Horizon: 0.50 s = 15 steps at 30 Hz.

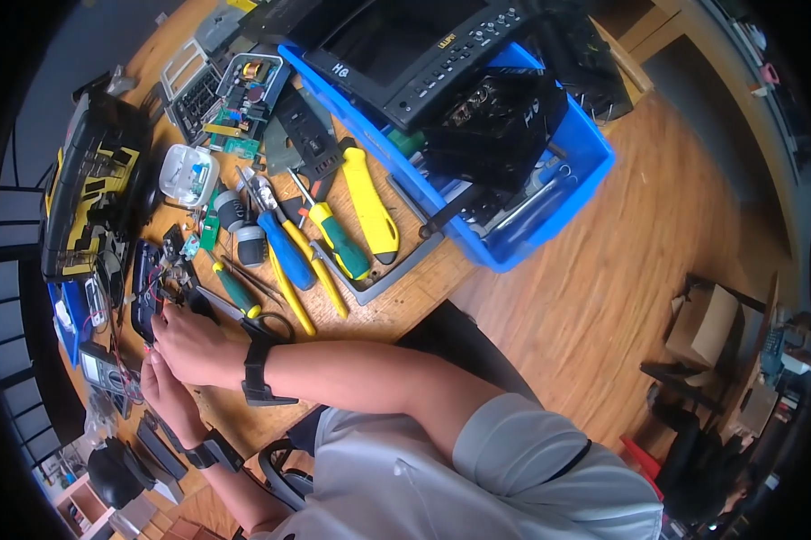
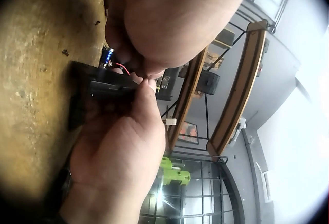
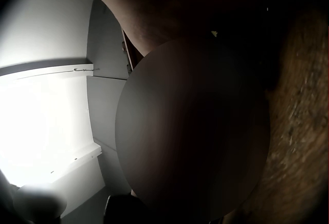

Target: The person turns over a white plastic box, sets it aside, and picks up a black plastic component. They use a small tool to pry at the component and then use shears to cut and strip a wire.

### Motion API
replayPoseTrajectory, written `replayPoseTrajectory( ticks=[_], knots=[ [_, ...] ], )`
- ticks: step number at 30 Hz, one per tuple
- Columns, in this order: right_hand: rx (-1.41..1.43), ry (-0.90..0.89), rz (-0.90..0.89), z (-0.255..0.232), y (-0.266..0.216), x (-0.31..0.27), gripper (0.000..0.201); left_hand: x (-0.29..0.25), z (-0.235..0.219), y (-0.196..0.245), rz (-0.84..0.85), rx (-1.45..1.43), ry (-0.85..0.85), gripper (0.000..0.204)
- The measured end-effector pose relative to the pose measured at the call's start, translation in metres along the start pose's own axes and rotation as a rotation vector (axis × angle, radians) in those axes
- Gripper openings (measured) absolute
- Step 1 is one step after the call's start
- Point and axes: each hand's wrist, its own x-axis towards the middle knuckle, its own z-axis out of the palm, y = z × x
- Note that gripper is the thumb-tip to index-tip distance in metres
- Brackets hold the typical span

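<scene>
My left hand (image 1: pixel 170 396) and right hand (image 1: pixel 194 346) meet over the table's left side in the head view. In the left wrist view, the left hand grips a black plastic casing (image 2: pixel 115 89), its thumb along the near edge. Fingertips of my right hand pinch close by the left thumb, where a thin red wire (image 2: pixel 122 68) runs in; the exact pinched spot is hidden. A blue ringed cylinder (image 2: pixel 107 57) stands beside the casing. Just beyond the hands lies a black device (image 1: pixel 144 288) with wires. A dark blur covers most of the right wrist view.
Pliers (image 1: pixel 284 247), a green-yellow screwdriver (image 1: pixel 338 243) and a yellow utility knife (image 1: pixel 369 207) lie right of the hands. A multimeter (image 1: pixel 104 369) lies at the left. Further off stand a blue bin (image 1: pixel 549 225) with a monitor (image 1: pixel 405 54), and a black-yellow tool bag (image 1: pixel 95 184).
</scene>
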Motion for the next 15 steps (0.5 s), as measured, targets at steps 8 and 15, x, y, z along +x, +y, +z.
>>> replayPoseTrajectory(
  ticks=[8,15],
  knots=[
    [-0.126,-0.082,-0.14,-0.007,0.001,-0.001,0.029,0.0,0.004,0.01,0.01,-0.071,-0.038,0.028],
    [-0.088,-0.018,-0.158,-0.004,0.002,-0.001,0.031,0.001,0.01,0.014,-0.078,-0.139,0.04,0.024]
  ],
)
